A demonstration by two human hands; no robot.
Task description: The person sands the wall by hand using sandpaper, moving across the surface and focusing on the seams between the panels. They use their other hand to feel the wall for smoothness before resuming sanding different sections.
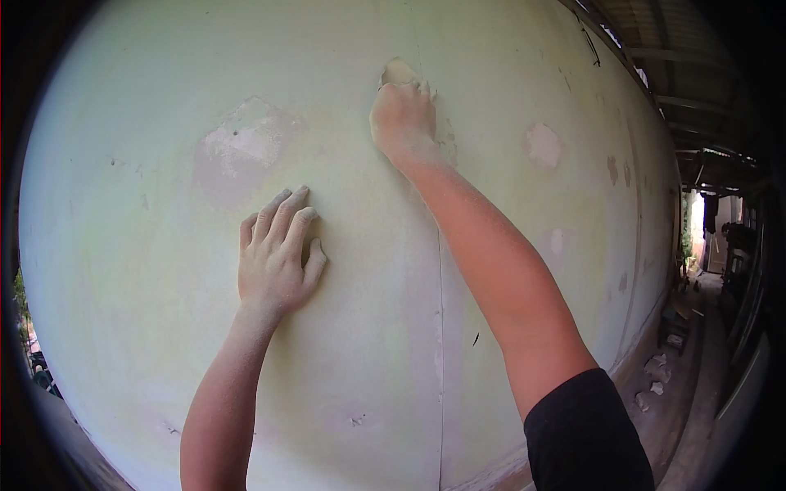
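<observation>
A pale green wall (352, 327) fills most of the view, with worn patches and a vertical seam. High on it, my right hand (404, 114) is closed on a beige piece of sandpaper (399, 72) and presses it to the surface close to the seam. Most of the sheet is hidden under the palm and fingers. Lower and to the left, my left hand (279, 252) rests its fingertips on the wall with the fingers spread, holding nothing. Pale dust coats both hands and the forearms.
Whitish scraped patches (246, 141) mark the wall at upper left, with a smaller pale patch (544, 145) to the right. A narrow passage runs along the right, where white scraps (657, 368) lie on the floor. A metal-looking roof (684, 57) hangs overhead.
</observation>
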